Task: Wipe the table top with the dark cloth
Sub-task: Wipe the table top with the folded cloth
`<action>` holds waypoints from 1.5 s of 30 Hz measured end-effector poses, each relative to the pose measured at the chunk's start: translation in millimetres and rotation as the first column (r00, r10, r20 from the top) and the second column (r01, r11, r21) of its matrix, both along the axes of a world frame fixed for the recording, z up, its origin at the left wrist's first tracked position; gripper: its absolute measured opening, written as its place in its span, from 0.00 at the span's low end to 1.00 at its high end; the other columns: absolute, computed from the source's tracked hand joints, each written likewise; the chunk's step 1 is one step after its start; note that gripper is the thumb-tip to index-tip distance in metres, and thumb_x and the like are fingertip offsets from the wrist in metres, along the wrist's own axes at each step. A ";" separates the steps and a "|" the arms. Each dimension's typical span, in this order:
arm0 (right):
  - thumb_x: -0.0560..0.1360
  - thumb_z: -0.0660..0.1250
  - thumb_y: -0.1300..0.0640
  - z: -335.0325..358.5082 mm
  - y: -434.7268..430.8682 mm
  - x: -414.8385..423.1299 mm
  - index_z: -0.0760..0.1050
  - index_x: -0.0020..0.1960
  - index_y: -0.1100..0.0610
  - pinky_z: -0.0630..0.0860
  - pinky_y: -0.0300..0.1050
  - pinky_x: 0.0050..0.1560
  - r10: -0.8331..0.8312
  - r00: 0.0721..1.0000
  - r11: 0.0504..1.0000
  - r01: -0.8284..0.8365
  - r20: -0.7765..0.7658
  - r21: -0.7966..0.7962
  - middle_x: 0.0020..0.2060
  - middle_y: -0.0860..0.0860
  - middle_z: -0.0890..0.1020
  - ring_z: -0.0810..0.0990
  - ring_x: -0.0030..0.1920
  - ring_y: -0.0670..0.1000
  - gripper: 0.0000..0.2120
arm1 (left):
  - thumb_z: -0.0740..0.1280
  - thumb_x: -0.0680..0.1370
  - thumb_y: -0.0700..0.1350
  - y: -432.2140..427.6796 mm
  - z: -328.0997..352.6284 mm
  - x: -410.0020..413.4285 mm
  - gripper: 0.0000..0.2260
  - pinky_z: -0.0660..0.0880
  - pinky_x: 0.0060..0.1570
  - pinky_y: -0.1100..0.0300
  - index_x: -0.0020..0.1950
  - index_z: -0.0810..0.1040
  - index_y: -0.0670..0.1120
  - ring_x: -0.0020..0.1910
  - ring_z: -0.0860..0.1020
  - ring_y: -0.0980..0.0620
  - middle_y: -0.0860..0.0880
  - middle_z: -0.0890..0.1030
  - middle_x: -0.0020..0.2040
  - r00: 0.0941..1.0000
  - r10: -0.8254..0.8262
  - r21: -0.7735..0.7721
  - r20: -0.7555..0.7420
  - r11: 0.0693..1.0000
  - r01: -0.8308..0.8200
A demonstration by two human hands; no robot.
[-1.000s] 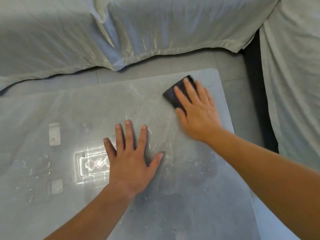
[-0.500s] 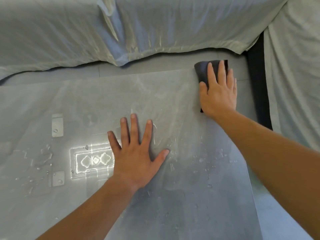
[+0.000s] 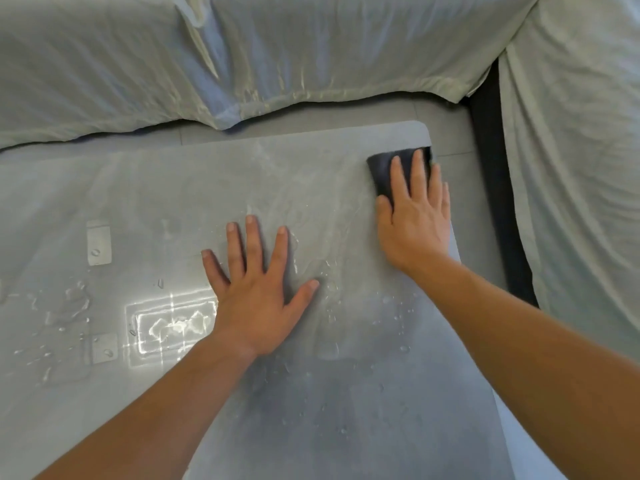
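The glossy grey table top [image 3: 173,188] fills most of the view, wet with smears and water drops. The dark cloth [image 3: 382,169] lies flat on it beside the right edge, a little below the rounded far right corner. My right hand [image 3: 414,216] presses flat on the cloth, fingers spread and pointing away from me, covering its near part. My left hand [image 3: 256,289] rests palm down on the table's middle, fingers apart, holding nothing.
A sofa under a pale sheet [image 3: 277,53] runs along the far side, and another covered seat [image 3: 581,168] stands to the right. A strip of grey floor [image 3: 446,119] separates them from the table. Water drops [image 3: 55,317] lie at the left.
My right hand slid the cloth from the middle right to the far right corner, then back toward me along the right edge. My left hand stayed flat in place.
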State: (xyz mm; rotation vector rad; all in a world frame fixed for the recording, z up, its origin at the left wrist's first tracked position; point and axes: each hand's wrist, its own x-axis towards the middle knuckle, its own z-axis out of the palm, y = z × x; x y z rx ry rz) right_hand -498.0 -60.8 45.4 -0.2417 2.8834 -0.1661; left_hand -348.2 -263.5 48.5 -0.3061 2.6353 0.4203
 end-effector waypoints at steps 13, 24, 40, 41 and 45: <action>0.84 0.46 0.42 0.5 12.1 60.7 0.39 0.81 0.46 0.36 0.53 0.79 0.021 0.999 1.000 -0.021 0.047 0.001 0.81 0.49 0.39 0.35 0.80 0.55 0.29 | 0.48 0.79 0.67 -13.5 14.0 17.3 0.35 0.31 0.75 0.42 0.81 0.44 0.53 0.76 0.27 0.48 0.46 0.32 0.80 0.995 0.079 0.087 -0.065 0.994 -0.073; 0.83 0.46 0.43 -1.9 18.1 70.9 0.43 0.82 0.48 0.40 0.57 0.80 -0.072 0.997 0.997 0.072 0.024 0.006 0.82 0.51 0.43 0.39 0.81 0.56 0.29 | 0.45 0.79 0.68 -18.5 8.7 24.5 0.36 0.29 0.73 0.39 0.81 0.37 0.54 0.74 0.23 0.47 0.46 0.26 0.78 0.998 0.051 0.072 -0.028 0.996 -0.049; 0.82 0.52 0.44 -3.8 40.1 156.7 0.51 0.81 0.49 0.44 0.59 0.79 0.109 0.994 0.994 -0.109 -0.001 -0.021 0.82 0.52 0.49 0.44 0.81 0.58 0.29 | 0.62 0.73 0.70 42.8 15.5 95.1 0.45 0.40 0.76 0.37 0.82 0.47 0.52 0.79 0.32 0.45 0.43 0.36 0.81 0.985 -0.161 0.056 -0.059 0.985 0.164; 0.82 0.53 0.44 -3.8 47.7 173.0 0.53 0.81 0.50 0.46 0.60 0.79 0.213 0.977 0.977 -0.213 0.009 -0.017 0.82 0.52 0.49 0.45 0.81 0.58 0.29 | 0.62 0.72 0.70 43.8 15.3 95.9 0.45 0.41 0.76 0.37 0.82 0.48 0.52 0.79 0.32 0.44 0.43 0.36 0.81 0.986 -0.163 0.047 -0.046 0.985 0.165; 0.82 0.53 0.44 -2.8 79.6 164.5 0.58 0.80 0.50 0.48 0.61 0.79 0.407 0.913 0.913 -0.407 0.010 -0.014 0.81 0.52 0.53 0.49 0.81 0.59 0.28 | 0.63 0.72 0.69 45.3 16.1 93.8 0.45 0.40 0.76 0.36 0.82 0.48 0.52 0.78 0.30 0.44 0.44 0.33 0.80 0.987 -0.159 0.052 -0.027 0.986 0.161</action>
